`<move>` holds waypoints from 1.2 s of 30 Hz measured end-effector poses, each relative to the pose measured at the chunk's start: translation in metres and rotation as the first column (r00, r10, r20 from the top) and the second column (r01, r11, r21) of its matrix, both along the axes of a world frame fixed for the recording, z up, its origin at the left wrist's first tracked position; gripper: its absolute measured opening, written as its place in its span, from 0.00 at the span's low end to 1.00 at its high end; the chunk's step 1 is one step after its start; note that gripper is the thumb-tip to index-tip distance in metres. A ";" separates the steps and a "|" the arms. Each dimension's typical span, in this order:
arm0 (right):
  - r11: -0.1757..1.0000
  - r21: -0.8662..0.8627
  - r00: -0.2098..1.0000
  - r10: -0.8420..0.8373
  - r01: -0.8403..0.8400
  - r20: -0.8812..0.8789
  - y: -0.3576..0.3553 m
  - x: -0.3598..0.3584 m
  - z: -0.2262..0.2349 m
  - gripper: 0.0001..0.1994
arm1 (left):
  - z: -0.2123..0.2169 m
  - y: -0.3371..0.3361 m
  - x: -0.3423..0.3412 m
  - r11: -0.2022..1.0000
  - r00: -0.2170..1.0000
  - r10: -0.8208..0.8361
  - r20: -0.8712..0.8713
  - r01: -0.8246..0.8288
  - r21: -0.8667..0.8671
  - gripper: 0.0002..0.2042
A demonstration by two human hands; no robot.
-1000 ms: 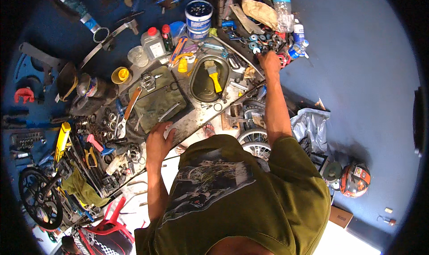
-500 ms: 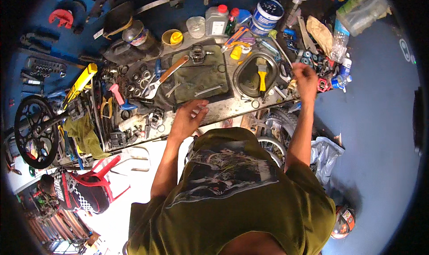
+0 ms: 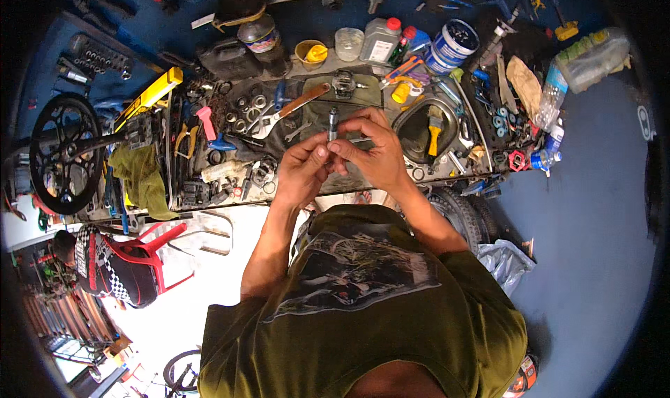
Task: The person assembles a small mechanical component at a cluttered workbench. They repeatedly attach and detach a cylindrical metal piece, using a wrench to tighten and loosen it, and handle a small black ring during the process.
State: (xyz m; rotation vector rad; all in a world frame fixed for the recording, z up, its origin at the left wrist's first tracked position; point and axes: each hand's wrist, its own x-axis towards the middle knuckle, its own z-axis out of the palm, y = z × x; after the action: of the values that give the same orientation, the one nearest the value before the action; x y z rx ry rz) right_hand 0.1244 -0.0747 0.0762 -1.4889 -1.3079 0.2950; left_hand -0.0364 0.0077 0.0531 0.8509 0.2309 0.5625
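Both my hands are raised over the middle of the workbench, drawn close together. A short, narrow metal rod (image 3: 333, 124), thicker in places like a spindle, stands upright between them. My right hand (image 3: 375, 150) pinches it with thumb and fingers. My left hand (image 3: 301, 166) is closed at its lower end, thumb against the fingers. Just beyond lies a bicycle pedal (image 3: 343, 84) on a dark mat (image 3: 314, 101). An adjustable wrench (image 3: 293, 108) with an orange-brown handle lies left of the hands, beside a small spanner (image 3: 299, 131). Another spanner on the mat is mostly hidden behind my hands.
On the right, a dark tray (image 3: 412, 129) holds a yellow-handled brush (image 3: 434, 131). Containers line the back, including a grey bottle (image 3: 382, 41) and a blue-white tub (image 3: 452, 46). Crowded tools and a crankset (image 3: 66, 154) are at left. A person (image 3: 115, 265) sits lower left.
My right hand has come from the right side of the bench to the middle, and the metal rod now shows in it. My left hand has closed and met it. The view has shifted.
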 end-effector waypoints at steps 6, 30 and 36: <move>0.986 0.010 0.985 0.168 -0.168 0.031 0.009 -0.003 0.013 0.14 | 0.002 -0.002 -0.019 0.995 0.996 0.086 0.010 -0.086 0.051 0.15; 0.801 -0.198 0.530 0.536 -0.566 0.657 0.028 0.050 0.147 0.09 | 0.058 0.003 -0.057 0.833 0.912 0.242 -0.333 -0.019 0.553 0.11; 0.814 -0.251 0.472 0.523 -0.524 0.710 0.027 0.049 0.144 0.11 | 0.064 0.001 -0.052 0.781 0.880 0.342 -0.330 -0.071 0.620 0.10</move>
State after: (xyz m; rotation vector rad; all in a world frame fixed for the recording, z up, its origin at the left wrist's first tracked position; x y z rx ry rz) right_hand 0.1730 -0.0474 0.2205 -1.1759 -2.4787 0.0327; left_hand -0.0886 0.0082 0.1167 1.5869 0.5814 0.6681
